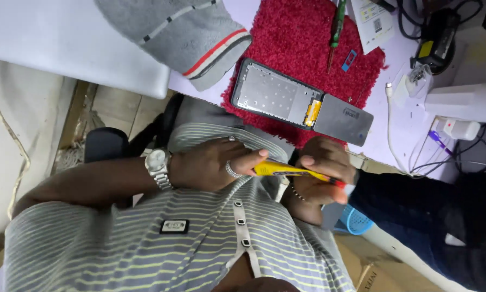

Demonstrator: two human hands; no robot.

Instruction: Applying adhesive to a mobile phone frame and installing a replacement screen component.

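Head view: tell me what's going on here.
A person in a striped shirt holds a yellow tube in both hands: the left hand, with a ring and a wristwatch, grips one end, and the right hand pinches the red-tipped end. On the desk beyond them, an opened phone lies on a red mat, with a green screwdriver further back. Another person's grey sleeve reaches in beside the mat.
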